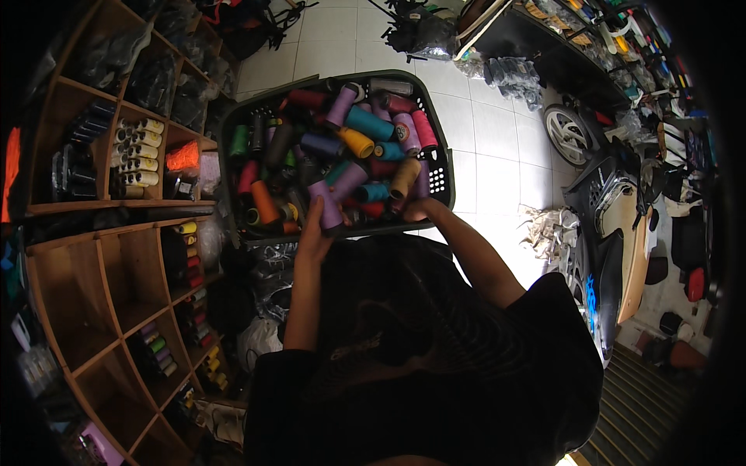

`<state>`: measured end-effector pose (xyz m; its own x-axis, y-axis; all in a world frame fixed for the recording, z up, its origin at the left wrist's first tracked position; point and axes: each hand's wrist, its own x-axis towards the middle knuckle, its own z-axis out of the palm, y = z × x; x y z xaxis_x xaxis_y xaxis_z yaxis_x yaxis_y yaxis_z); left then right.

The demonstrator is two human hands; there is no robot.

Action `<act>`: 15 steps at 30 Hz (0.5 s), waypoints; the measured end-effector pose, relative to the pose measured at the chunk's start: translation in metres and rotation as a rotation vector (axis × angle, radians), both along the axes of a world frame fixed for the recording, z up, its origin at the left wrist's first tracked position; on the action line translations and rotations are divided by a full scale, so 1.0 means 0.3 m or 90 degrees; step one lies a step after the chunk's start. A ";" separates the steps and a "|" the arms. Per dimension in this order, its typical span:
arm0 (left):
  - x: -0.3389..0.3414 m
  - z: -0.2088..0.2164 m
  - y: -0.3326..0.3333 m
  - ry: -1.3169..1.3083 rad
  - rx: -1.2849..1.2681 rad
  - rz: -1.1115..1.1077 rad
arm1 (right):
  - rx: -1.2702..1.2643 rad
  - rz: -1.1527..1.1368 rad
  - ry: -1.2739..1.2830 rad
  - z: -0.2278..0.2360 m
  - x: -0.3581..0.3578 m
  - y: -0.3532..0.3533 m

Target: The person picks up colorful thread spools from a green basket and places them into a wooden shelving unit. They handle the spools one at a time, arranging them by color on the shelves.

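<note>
A dark perforated basket [440, 161] full of thread cones in many colours stands in front of me. My left hand [313, 233] is closed around a purple thread cone [325, 205] at the basket's near side, left of its middle. My right hand [424, 210] is at the near right part of the rim, beside a tan thread cone [405, 179]. Its fingertips are hidden, so what they grip cannot be made out. A yellow cone [356, 143], a pink cone [423, 129] and an orange cone [264, 202] lie among the others.
Wooden cubby shelves [109, 295] line my left, some compartments holding thread spools [140, 159] and dark plastic-wrapped goods. A motorbike [598, 256] stands at the right on the white tiled floor [486, 124]. Plastic bags [514, 78] lie at the far right.
</note>
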<state>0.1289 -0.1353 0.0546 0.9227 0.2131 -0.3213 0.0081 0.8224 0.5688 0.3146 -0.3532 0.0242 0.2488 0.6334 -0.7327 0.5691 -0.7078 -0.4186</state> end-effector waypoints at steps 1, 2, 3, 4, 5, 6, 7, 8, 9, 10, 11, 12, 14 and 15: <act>-0.001 0.004 0.001 0.007 0.024 0.004 | 0.001 -0.001 -0.004 -0.001 0.000 0.003; -0.002 0.004 0.000 0.010 0.042 0.009 | 0.001 -0.004 -0.011 -0.002 -0.004 -0.001; 0.001 0.004 0.001 0.011 0.060 0.015 | 0.003 -0.006 -0.017 0.001 -0.004 -0.002; 0.004 0.004 0.002 0.012 0.079 0.021 | 0.005 -0.011 -0.027 0.003 -0.004 -0.001; 0.009 0.004 0.003 0.017 0.089 0.037 | 0.008 -0.017 -0.038 0.005 -0.006 0.000; 0.014 0.004 0.001 0.021 0.099 0.053 | 0.011 -0.022 -0.051 0.009 -0.005 -0.001; 0.019 0.005 0.000 0.025 0.108 0.068 | 0.015 -0.033 -0.072 0.014 -0.006 -0.002; 0.019 0.007 0.001 0.020 0.109 0.068 | 0.020 -0.045 -0.093 0.014 -0.009 0.000; 0.019 0.010 0.005 0.014 0.110 0.069 | 0.023 -0.061 -0.120 0.015 -0.014 0.000; 0.020 0.014 0.009 0.008 0.111 0.071 | 0.023 -0.084 -0.151 0.010 -0.023 0.001; 0.021 0.016 0.013 0.005 0.108 0.064 | 0.021 -0.107 -0.179 0.004 -0.034 0.001; 0.018 0.018 0.015 0.004 0.103 0.060 | 0.018 -0.129 -0.204 -0.006 -0.045 -0.002; 0.019 0.020 0.015 -0.002 0.090 0.058 | 0.003 -0.178 -0.226 -0.023 -0.053 -0.013; 0.016 0.022 0.016 -0.005 0.084 0.058 | -0.004 -0.212 -0.237 -0.039 -0.065 -0.024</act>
